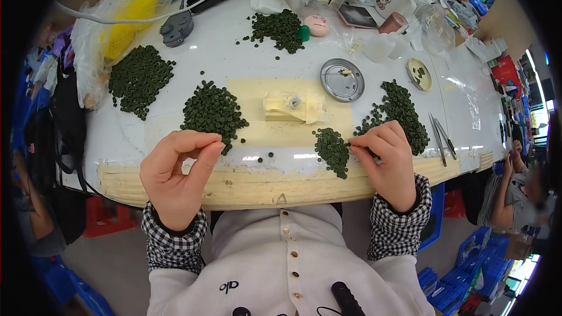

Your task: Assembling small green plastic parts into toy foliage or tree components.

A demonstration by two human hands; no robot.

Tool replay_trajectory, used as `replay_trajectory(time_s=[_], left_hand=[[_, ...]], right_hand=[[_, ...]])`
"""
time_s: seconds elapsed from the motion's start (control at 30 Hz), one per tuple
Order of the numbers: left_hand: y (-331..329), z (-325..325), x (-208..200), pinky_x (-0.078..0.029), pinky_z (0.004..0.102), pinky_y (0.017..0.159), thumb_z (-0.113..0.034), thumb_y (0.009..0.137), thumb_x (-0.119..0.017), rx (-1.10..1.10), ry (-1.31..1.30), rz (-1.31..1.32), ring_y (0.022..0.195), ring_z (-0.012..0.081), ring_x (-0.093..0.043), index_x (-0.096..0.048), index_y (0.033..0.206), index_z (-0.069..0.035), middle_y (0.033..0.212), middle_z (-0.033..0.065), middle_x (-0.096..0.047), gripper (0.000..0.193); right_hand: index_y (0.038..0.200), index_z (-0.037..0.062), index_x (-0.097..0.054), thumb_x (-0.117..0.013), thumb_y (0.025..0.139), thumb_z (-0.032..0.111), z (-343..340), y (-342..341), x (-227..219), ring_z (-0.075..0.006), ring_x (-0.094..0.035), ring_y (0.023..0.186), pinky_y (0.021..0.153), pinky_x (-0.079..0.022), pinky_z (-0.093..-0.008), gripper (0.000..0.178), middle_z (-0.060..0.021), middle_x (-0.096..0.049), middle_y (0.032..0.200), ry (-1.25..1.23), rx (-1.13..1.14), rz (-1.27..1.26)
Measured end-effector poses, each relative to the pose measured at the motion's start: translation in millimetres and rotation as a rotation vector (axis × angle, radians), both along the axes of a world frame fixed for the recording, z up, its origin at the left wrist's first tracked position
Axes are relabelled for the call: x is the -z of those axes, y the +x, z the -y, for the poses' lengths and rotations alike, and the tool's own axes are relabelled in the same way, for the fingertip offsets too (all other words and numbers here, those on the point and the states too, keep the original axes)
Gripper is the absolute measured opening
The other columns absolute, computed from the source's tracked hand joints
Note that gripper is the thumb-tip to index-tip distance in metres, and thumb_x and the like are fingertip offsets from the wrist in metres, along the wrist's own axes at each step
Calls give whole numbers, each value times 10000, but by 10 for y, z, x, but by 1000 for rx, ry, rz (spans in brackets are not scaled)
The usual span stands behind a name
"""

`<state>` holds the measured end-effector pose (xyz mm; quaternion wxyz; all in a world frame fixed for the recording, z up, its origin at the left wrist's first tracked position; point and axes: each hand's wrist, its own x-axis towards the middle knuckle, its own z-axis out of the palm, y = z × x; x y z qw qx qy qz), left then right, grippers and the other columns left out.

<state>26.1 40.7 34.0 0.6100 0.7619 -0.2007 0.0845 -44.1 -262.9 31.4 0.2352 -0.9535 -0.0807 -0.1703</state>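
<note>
far left: big pile of dark green beads [139,79] on the white table [228,52], next to a clear plastic bag with yellow contents [120,29]. grey clamp-like tool [177,27] lies behind it, with a white cable [146,19] running across the back.

left of centre: second green pile [212,111], sitting at the left edge of a tan taped patch [257,131]. left hand [175,175] is raised over the table's front edge, just in front of that pile. thumb and index fingertips [215,143] are pinched close, gap very narrow; can't tell if a bead sits between them, too small. other fingers curled in. checked cuff, white sleeve.

centre: small taped block with a metal ring on top [294,107] in the middle of the tan patch. two or three loose beads near the front edge. another pile [280,28] at the back, beside a pink egg-shaped object [317,25].

right of centre: small pile [332,149] near the front edge. right hand [387,161] rests at the table edge, thumb and index pinched together, tips touching the right side of that small pile. whether it holds a bead can't be told. round metal lid [342,79] behind it.

right: larger pile [401,114] just behind the right hand, partly hidden by its knuckles. tweezers [440,137] lie to the right of the pile. small dish [419,74] with a few beads behind.

far right: another person's arm [506,193] beyond the table end.
</note>
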Motion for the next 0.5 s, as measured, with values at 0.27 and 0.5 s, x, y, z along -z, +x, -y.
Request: replay_trajectory(time_s=[0.27, 0.5], left_hand=[[-3, 29, 119, -552, 227, 665, -116, 965, -613, 218, -556, -593, 713, 123, -666, -652, 994, 12, 886, 103, -699, 137], [37, 39, 193, -570, 209, 726, -57, 952, -610, 305, -729, -768, 816, 113, -682, -657, 1104, -2, 981, 107, -706, 169]], right_hand=[[825, 38, -678, -738, 727, 39, -29, 44, 51, -251, -557, 801, 710, -467, -353, 115, -56, -607, 793, -88, -30, 27], [832, 14, -658, -728, 734, 13, 18, 42, 84, -269, -577, 757, 665, -481, -350, 120, -82, -619, 774, -42, 10, 57]])
